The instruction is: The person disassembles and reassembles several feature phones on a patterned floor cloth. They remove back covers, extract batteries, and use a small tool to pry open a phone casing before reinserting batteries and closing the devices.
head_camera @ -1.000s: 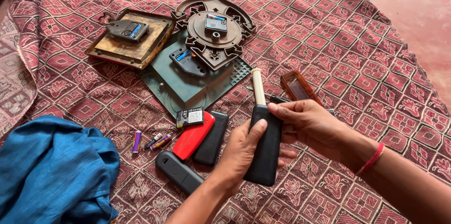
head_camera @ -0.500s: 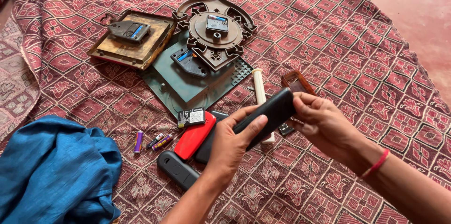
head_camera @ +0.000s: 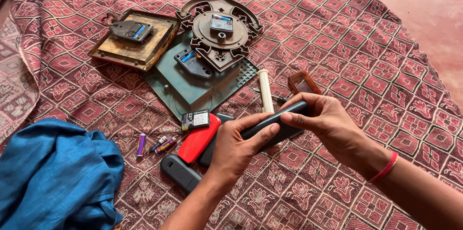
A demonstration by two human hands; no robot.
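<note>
- Left hand (head_camera: 238, 150) and right hand (head_camera: 333, 126) both grip one black remote (head_camera: 277, 126), fingers closed around opposite ends; held level above the patterned cloth (head_camera: 337, 32), apparently for steadying.
- Beneath: red phone (head_camera: 197, 139), loose battery pack (head_camera: 195, 119), second dark remote (head_camera: 179, 172).
- Small batteries (head_camera: 155, 144) lie near the cloth's left edge, beside a blue garment (head_camera: 53, 172).
- Clock backs (head_camera: 219, 29) lie face-down toward the far edge.

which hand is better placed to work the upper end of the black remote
Probably the right hand: its fingertips already pinch the upper end of the black remote, while the left hand wraps its lower half, steadying it.
</note>
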